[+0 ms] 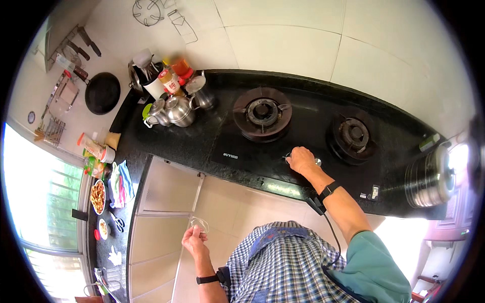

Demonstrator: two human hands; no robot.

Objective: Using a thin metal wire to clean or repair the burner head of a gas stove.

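Observation:
My right hand (302, 160) is closed at the front of the black gas stove (313, 123), its fingers around a control knob (287, 156) that is mostly hidden. A second silvery knob (318, 162) shows just right of the hand. Lower on the left, my left hand (194, 243) pinches a thin, pale, looped strand (200, 223), like string or clear plastic, above the floor and away from the counter. The left burner (262, 112) and the right burner (353, 134) carry no pots, and I see no flame on either.
Metal pots (180, 111), seasoning jars (171, 82) and a utensil holder crowd the counter's back left. A large steel pot (429, 177) stands at the right end. Along the left counter lie cloths (121, 184), food bowls (98, 197) and scissors (117, 222). A frying pan (102, 93) hangs on the wall.

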